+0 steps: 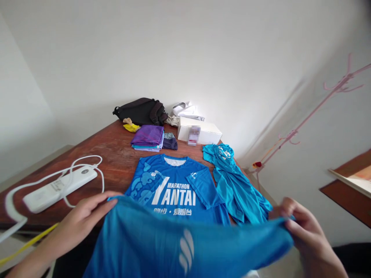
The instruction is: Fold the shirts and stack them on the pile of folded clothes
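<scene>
Since this blue running shirt (162,247) feels light, soft and a bit slippery, I'm holding it up by one edge, just off the counter (116,154), my left hand (84,220) and right hand (307,235) well apart, fingers clamped on either end.

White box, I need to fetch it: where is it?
Head view: the white box sits at the table's far end, right of the folded purple clothes.

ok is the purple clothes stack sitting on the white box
No, the purple clothes stack sits on the wooden table, to the left of the white box.
</scene>
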Demonstrator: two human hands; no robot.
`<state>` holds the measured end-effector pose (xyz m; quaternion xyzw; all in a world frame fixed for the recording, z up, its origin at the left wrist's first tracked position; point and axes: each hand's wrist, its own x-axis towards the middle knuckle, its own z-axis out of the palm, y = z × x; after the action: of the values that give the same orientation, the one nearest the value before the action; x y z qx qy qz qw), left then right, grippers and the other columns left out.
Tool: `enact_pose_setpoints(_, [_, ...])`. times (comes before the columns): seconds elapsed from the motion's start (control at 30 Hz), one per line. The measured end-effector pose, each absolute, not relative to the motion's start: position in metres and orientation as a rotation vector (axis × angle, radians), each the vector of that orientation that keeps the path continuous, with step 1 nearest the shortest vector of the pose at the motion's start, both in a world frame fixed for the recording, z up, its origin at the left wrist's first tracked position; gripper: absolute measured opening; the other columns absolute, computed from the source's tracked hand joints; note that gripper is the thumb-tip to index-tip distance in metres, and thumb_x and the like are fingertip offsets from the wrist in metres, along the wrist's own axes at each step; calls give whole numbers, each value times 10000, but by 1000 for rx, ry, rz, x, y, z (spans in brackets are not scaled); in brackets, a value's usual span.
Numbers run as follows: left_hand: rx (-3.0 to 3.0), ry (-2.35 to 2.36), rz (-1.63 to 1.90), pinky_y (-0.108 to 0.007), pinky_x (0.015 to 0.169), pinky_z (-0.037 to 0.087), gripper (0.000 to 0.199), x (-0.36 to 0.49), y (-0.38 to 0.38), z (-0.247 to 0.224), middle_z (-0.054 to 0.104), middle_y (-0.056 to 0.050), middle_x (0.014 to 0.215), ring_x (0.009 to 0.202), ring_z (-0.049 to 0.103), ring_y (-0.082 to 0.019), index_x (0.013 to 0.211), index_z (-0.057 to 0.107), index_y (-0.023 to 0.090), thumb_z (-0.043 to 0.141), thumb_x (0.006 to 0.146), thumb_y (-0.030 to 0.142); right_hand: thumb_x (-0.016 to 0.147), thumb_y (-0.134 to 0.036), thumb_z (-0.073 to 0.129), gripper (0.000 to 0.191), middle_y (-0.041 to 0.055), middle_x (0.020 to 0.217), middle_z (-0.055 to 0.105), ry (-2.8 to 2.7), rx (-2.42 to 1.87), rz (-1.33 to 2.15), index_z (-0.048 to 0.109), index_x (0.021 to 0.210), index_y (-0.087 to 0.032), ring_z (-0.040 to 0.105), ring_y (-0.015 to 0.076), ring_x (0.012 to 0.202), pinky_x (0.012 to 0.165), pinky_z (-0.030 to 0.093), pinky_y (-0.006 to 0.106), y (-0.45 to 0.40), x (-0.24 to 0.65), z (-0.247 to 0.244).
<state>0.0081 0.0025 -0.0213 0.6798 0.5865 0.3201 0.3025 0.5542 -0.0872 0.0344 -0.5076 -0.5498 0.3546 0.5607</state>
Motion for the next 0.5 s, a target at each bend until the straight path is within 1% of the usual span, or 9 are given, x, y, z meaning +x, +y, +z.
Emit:
enact_pose_setpoints(0.03, [1739, 1538, 976, -389, 1026, 532, 520, 18, 19, -22, 752, -52, 1148, 1129, 668, -311, 1097, 725, 243, 531, 903, 684, 760, -499, 855, 347, 23, 748, 636, -1241, -1244, 816, 642, 783, -226, 585, 158, 654, 550, 476, 252, -71, 550, 36])
enact_pose_setpoints(0.1, [1716, 1530, 1107, -390, 1022, 523, 565, 35, 52, -22, 758, -74, 1160, 1140, 664, -323, 1152, 709, 216, 512, 899, 682, 768, -484, 849, 335, 58, 915, 679, -1277, -1278, 796, 652, 804, -215, 630, 199, 803, 661, 522, 284, -37, 541, 36])
enact_pose_setpoints(0.13, [1731, 1516, 1151, -384, 1013, 522, 572, 42, 67, -20, 758, -81, 1162, 1133, 667, -319, 1163, 702, 204, 497, 905, 671, 758, -495, 850, 352, 67, 973, 685, -1290, -1294, 763, 649, 802, -210, 632, 205, 836, 679, 522, 286, -20, 537, 35])
enact_pose_setpoints(0.17, [1752, 1516, 1181, -375, 997, 524, 570, 47, 82, -18, 761, -84, 1152, 1114, 675, -312, 1157, 700, 195, 487, 907, 661, 756, -514, 844, 370, 66, 992, 688, -1279, -1324, 747, 644, 814, -208, 622, 192, 806, 654, 509, 276, -4, 534, 33])
enact_pose_setpoints(0.23, [1783, 1582, 1239, -351, 958, 528, 545, 51, 110, -14, 769, -82, 1112, 1075, 687, -300, 1112, 705, 187, 478, 904, 637, 769, -573, 804, 413, 36, 882, 671, -1218, -1400, 752, 620, 861, -215, 576, 159, 678, 569, 458, 254, 29, 531, 25])
enact_pose_setpoints(0.3, [1832, 1659, 1268, -333, 926, 520, 516, 49, 137, -11, 767, -81, 1096, 1048, 690, -289, 1090, 703, 185, 465, 912, 607, 776, -626, 757, 455, 10, 779, 639, -1213, -1471, 674, 611, 910, -217, 553, 159, 628, 534, 422, 248, 65, 532, 14])
enact_pose_setpoints(0.33, [1860, 1688, 1266, -326, 908, 515, 507, 47, 150, -9, 765, -83, 1088, 1030, 691, -283, 1091, 699, 182, 456, 918, 591, 776, -642, 736, 472, 14, 779, 646, -1241, -1506, 580, 620, 932, -212, 563, 170, 641, 542, 423, 253, 83, 533, 7])
enact_pose_setpoints(0.4, [1920, 1731, 1216, -316, 869, 504, 490, 44, 175, -10, 762, -90, 1053, 985, 694, -275, 1087, 692, 175, 440, 924, 563, 783, -635, 700, 477, 47, 831, 690, -1302, -1594, 367, 644, 945, -190, 616, 209, 739, 629, 470, 283, 120, 535, -8])
enact_pose_setpoints(0.5, [2018, 1801, 1042, -308, 820, 486, 447, 42, 209, -17, 759, -96, 988, 954, 695, -277, 1028, 687, 180, 414, 922, 517, 861, -515, 616, 364, 72, 878, 722, -1431, -1813, 229, 671, 963, -170, 657, 228, 819, 713, 484, 296, 167, 534, -30])
